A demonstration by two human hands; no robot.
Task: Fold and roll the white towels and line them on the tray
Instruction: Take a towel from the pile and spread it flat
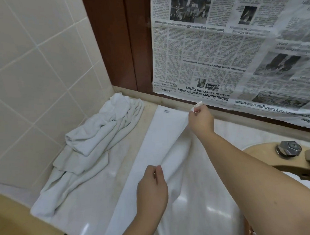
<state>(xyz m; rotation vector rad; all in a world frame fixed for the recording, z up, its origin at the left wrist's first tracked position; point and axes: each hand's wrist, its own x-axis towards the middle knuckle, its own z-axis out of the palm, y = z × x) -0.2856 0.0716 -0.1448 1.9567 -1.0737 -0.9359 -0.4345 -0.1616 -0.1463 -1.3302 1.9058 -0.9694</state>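
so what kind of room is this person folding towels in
Most likely a bathroom: a beige sink with a chrome tap sits to the right, the wall tiles are pale, and the white towel lies on a vanity counter.

The towel [162, 140] spread on the desk [107, 174] is plain white, with a small grey label mark near its far edge. The crumpled towels [98, 137] left of it are a paler, faintly grey-blue white. The desk is glossy cream-beige. The wall tiles [32, 60] are off-white with light grout lines. The frame [115, 42] is dark reddish-brown wood. The newspaper [227, 48] is black print on grey-white, with monochrome photos. The tap [288, 148] is shiny chrome on a tan basin [258, 148].
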